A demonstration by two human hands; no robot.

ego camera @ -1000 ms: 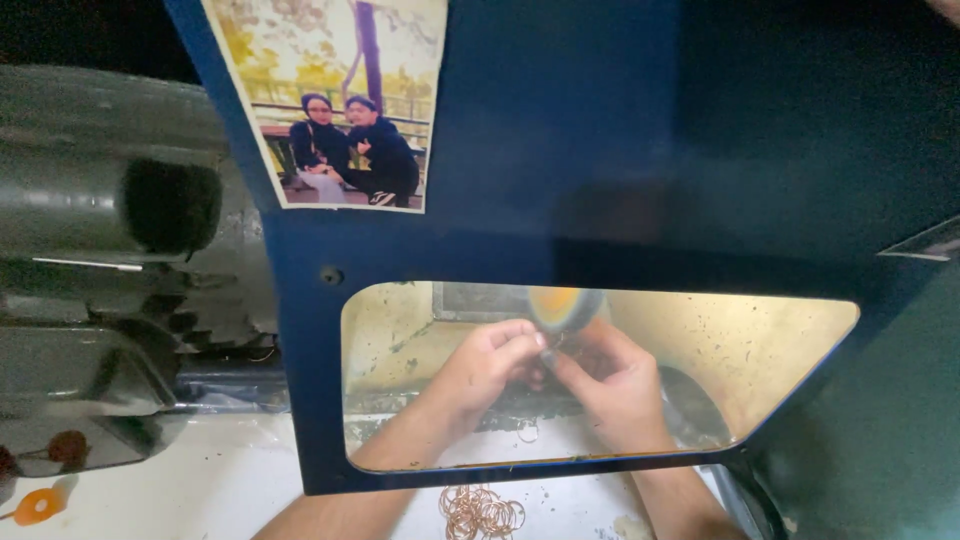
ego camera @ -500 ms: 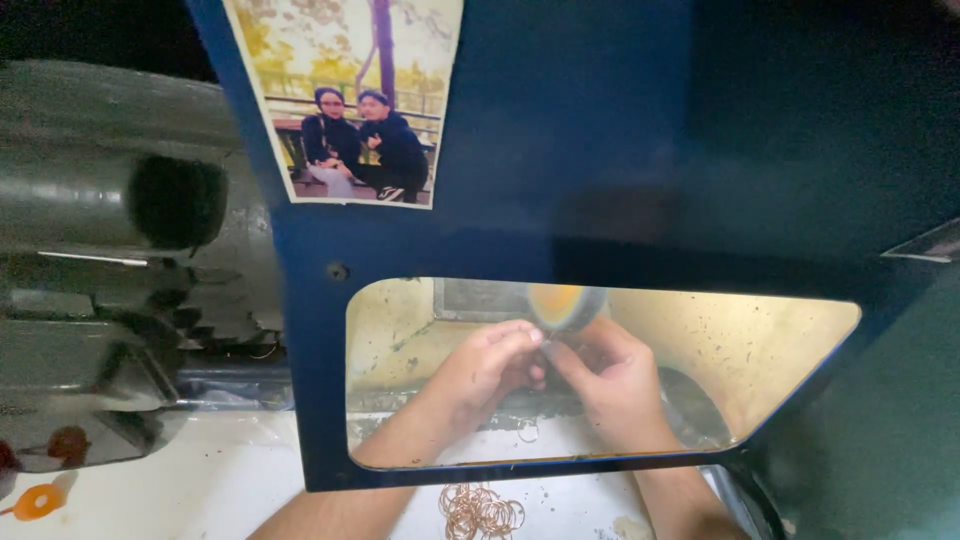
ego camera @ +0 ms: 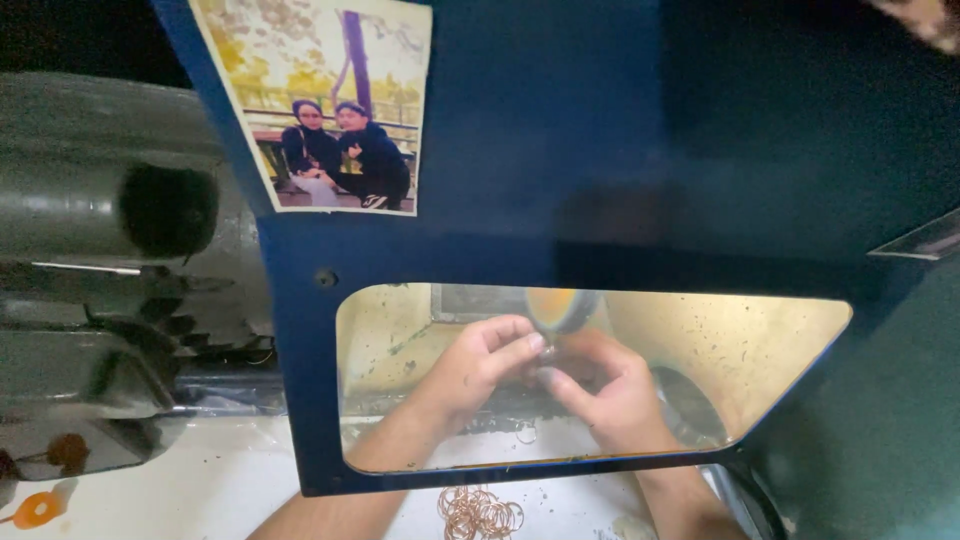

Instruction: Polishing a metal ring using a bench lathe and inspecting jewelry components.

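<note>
Through a clear window in a dark blue guard panel (ego camera: 560, 200) I see both my hands meeting close together. My left hand (ego camera: 478, 365) pinches something small with its fingertips, right below a round orange-lit part (ego camera: 560, 308) of the machine. My right hand (ego camera: 610, 390) has its fingers curled against the same spot. The small piece between my fingertips is too blurred to name. A loose pile of thin copper-coloured rings (ego camera: 480, 512) lies on the white surface just under the panel, between my forearms.
A grey-green machine body (ego camera: 110, 290) with a dark round opening stands at the left. A photo of two seated people (ego camera: 330, 110) is stuck on the panel. Orange washers (ego camera: 38, 510) lie at the lower left. A dark round rim (ego camera: 690, 405) sits behind my right hand.
The view has shifted slightly right. My hands stay together at the same spot, with only small finger movement.
</note>
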